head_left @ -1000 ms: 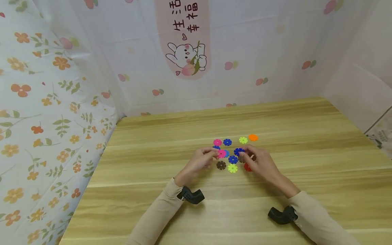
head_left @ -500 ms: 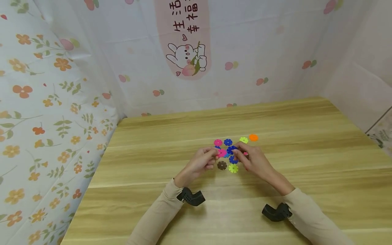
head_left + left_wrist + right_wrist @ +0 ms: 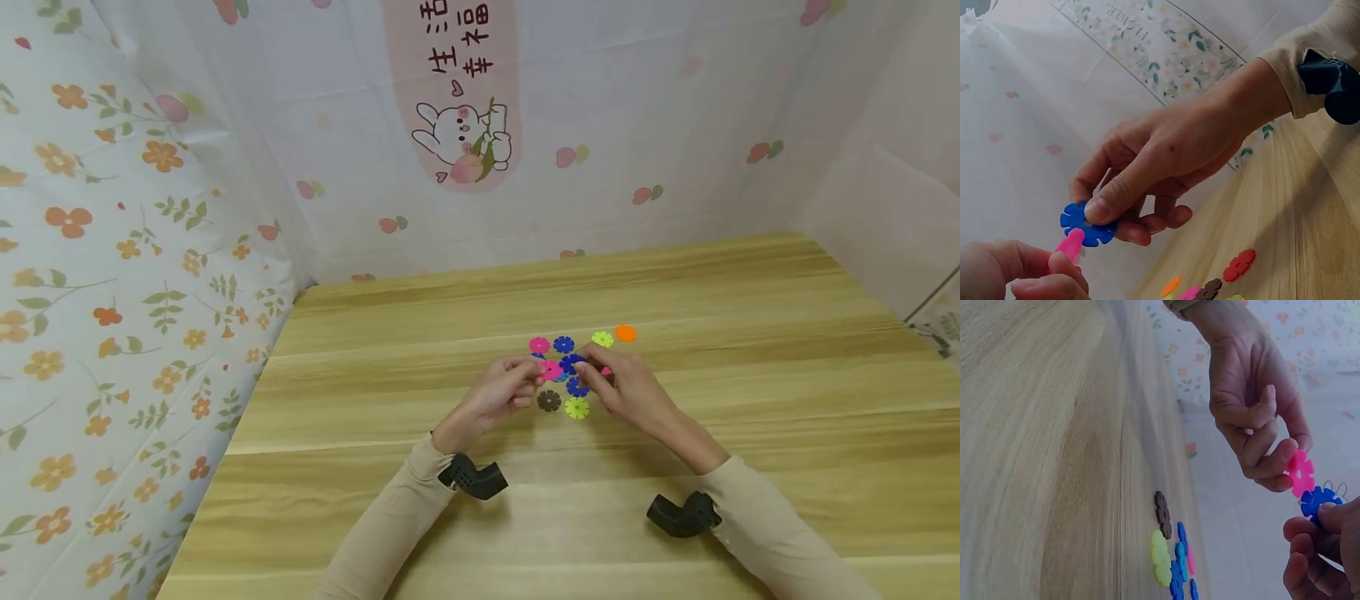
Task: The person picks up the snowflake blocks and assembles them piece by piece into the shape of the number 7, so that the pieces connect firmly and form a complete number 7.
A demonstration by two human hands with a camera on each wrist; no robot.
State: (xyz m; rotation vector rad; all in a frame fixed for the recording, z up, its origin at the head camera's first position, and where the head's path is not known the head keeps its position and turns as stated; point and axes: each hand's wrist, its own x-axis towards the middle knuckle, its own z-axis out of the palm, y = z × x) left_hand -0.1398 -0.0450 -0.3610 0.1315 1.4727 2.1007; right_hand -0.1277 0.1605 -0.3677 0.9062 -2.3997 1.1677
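My left hand [image 3: 495, 396] pinches a pink notched snowflake disc [image 3: 1300, 472] between thumb and fingers. In my right hand [image 3: 637, 387] a blue snowflake disc [image 3: 1074, 216] is pinched near its rim. The two discs meet edge to edge at an angle, above the table, the pink one's rim right at a notch of the blue one. Below them on the table lie a brown disc [image 3: 549, 401], a yellow-green disc [image 3: 577, 407], another blue disc [image 3: 577, 387] and a light blue disc [image 3: 1180, 556] partly covered from above. A red disc [image 3: 1239, 265] shows in the left wrist view.
Beyond the hands lie a pink disc [image 3: 539, 344], a blue disc [image 3: 564, 344], a yellow-green disc [image 3: 602, 339] and an orange disc [image 3: 626, 333]. The wooden table [image 3: 360, 350] ends at a patterned cloth [image 3: 337, 167] behind and to the left.
My right hand has moved left with the blue disc, bringing it against the pink disc. The left hand has stayed nearly in place, and the view has shifted slightly.
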